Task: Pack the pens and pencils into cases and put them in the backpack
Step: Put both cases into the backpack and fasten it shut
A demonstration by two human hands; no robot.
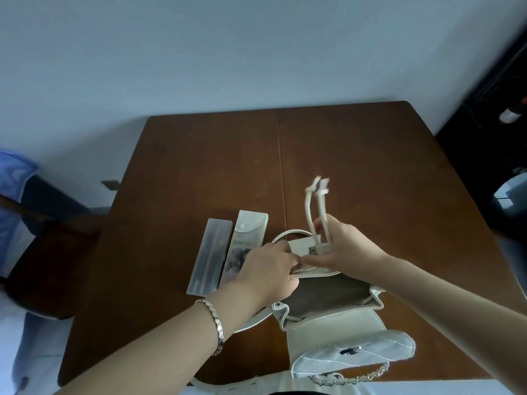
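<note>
1. Lying on a dark brown wooden desk [199, 166] is a small cream-white leather backpack [328, 297]. Its mouth gapes open to show a grey lining, and its flap is folded toward the viewer.
2. The person's left hand [268, 272] reaches in from the lower left, wearing a silver link bracelet [214, 320]. Its fingers curl over the far left rim of the backpack's opening and grip it.
3. The right hand [345, 246] reaches in from the right, at the far rim of the backpack. A pair of thin cream straps [309, 212] stands upright from between its thumb and fingers, which appear to pinch them. The other fingers lie fairly straight, pointing left.
4. Two pencil cases lie side by side on the desk, just left of the backpack. One is a frosted translucent rectangular case [212, 258]. The other is a white snap-flap case with a printed picture [246, 238], partly hidden by the left hand. Both are outside the backpack.
5. A silver chain [350, 377] hangs by the flap at the near edge.
</note>
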